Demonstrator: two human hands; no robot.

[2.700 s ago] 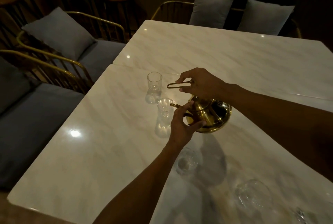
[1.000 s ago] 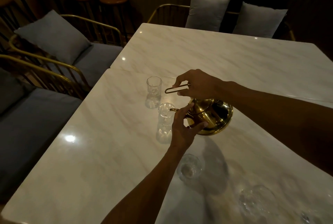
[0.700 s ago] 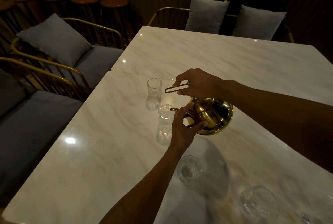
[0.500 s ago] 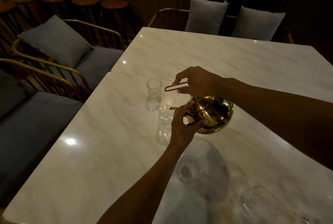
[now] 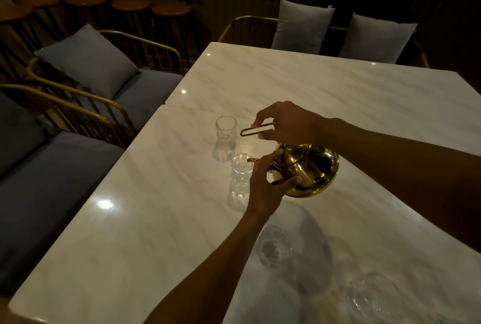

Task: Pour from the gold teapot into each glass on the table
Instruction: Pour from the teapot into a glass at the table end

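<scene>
The gold teapot (image 5: 309,171) hangs tilted above the marble table (image 5: 156,232), its spout at the rim of a clear glass (image 5: 240,180). My right hand (image 5: 285,123) grips the pot's wire handle from above. My left hand (image 5: 265,188) steadies the pot's front, thumb and fingers pressed against its lid and body. A second glass (image 5: 226,138) stands just beyond, to the left. A third glass (image 5: 274,245) stands nearer me, and one more glass (image 5: 372,297) sits at the lower right. Liquid levels cannot be made out in the dim light.
A second marble table (image 5: 325,84) butts against the far side. Gold-framed chairs with grey cushions (image 5: 86,60) line the left edge; two grey pillows (image 5: 343,32) sit behind the far table. Wooden stools (image 5: 130,6) stand at the back left.
The teapot stays tilted over the same glass, with both hands holding it as before. Only the camera view has shifted slightly.
</scene>
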